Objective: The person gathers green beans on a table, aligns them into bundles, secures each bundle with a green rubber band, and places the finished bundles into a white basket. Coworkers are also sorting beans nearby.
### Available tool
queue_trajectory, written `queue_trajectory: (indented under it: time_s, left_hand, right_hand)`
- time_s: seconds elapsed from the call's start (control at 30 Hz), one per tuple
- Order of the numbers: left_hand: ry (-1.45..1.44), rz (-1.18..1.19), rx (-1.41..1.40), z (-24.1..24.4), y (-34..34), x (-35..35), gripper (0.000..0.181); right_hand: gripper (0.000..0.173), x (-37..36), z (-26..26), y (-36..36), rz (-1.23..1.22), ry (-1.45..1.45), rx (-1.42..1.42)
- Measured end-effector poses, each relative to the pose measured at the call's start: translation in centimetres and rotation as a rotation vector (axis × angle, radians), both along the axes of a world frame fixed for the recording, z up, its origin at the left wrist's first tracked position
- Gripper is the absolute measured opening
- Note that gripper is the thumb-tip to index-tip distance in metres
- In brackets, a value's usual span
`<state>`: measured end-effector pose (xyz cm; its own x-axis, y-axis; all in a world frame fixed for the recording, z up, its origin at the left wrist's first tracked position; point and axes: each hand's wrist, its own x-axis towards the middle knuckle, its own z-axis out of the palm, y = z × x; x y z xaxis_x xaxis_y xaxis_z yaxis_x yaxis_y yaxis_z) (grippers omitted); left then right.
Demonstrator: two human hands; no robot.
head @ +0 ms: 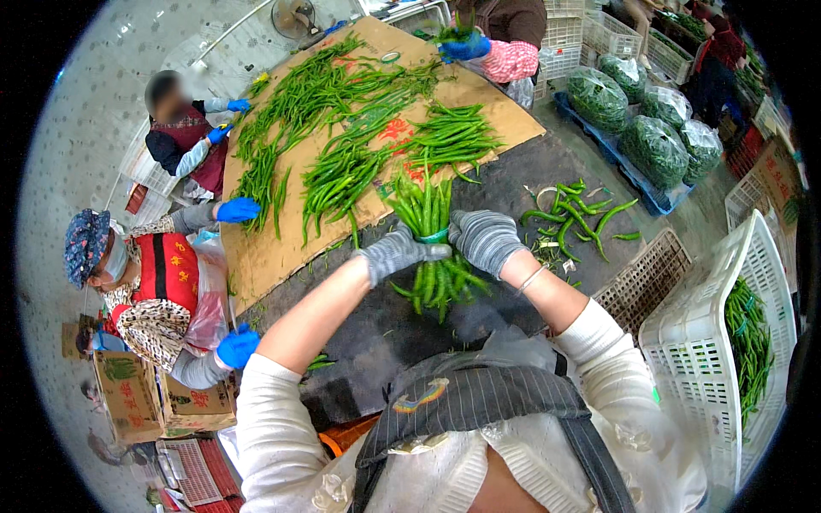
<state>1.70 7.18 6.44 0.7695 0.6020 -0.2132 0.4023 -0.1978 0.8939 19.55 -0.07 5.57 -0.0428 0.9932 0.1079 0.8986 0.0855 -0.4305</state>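
A bundle of long green chili peppers (420,208) stands in front of me above the dark tabletop, a band of green tape (433,237) around its middle. My left hand (405,251), in a grey knit glove, grips the bundle from the left, its thumb across the front just under the band. At the right end of the band, my right hand (485,238), in a matching glove, is curled closed against the tape; its fingertips are partly hidden. Pepper ends (442,282) fan out below the hands. Past the bundle lie sorted piles of peppers (452,134) on a cardboard sheet (282,256).
Loose peppers (577,215) and a tape roll (547,199) lie right on the dark tabletop (513,176). A white crate (693,359) with banded peppers stands at my right. Co-workers with blue gloves (238,210) line the left and far sides. Filled bags (654,144) sit on a blue pallet (603,154).
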Motion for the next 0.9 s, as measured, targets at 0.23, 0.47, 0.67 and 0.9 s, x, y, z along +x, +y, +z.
queue_trajectory:
  time_s: [0.23, 0.47, 0.67, 0.9]
  left_hand:
    - [-0.258, 0.306, -0.039, -3.0, -1.0, 0.0, 0.062]
    - [-0.286, 0.139, -0.397, -1.3, -1.6, -0.6, 0.056]
    - [-0.389, 0.230, -0.360, -0.4, -2.2, 1.2, 0.074]
    - [-0.394, 0.306, -0.321, -9.1, 0.0, -0.3, 0.071]
  right_hand:
    - [0.031, -0.2, 0.3, -2.0, 0.117, 0.092, -0.020]
    - [0.034, 2.1, -3.2, -1.9, 0.001, 0.395, 0.054]
    - [0.021, 2.2, -3.7, 0.1, -0.133, 1.053, -0.483]
    - [0.033, 2.1, -4.0, -0.9, -0.157, 0.379, 0.044]
